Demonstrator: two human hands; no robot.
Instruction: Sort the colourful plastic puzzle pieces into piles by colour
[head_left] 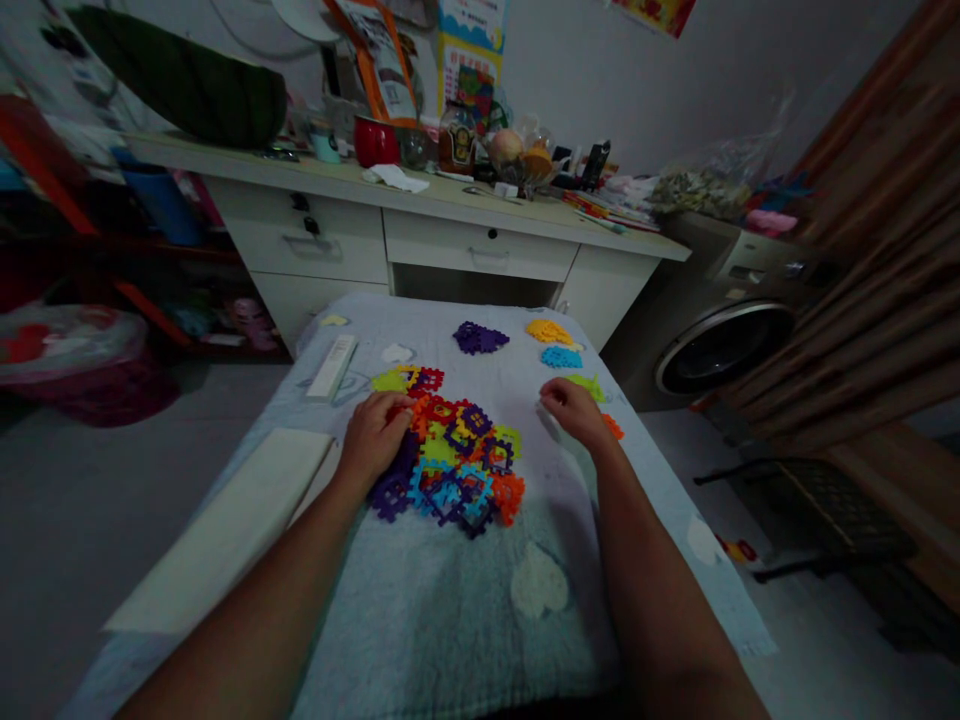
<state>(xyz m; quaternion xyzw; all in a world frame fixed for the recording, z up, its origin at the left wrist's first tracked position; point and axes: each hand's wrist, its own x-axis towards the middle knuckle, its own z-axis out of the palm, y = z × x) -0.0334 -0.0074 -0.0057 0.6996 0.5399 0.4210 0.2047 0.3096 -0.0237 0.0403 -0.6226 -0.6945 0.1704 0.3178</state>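
A mixed pile of notched plastic building pieces [442,445] in purple, blue, orange, red, green and yellow lies on the cloth-covered table. My left hand [375,435] rests against the pile's left side, fingers curled together over its edge; what they grip, if anything, is hidden. To the right of the pile, my right hand [571,408] is closed in a pinch, and I cannot make out anything in it. Just beyond it lie green pieces [589,386], with orange pieces [613,426] partly behind the wrist. Farther back are blue pieces [561,357], yellow pieces [548,331] and purple pieces [478,338].
A long white box [225,530] lies along the table's left side, with a smaller white box [332,367] behind it. A cluttered white desk [480,240] stands beyond the table. At right are a washing machine [720,310] and a low dark stool [825,510].
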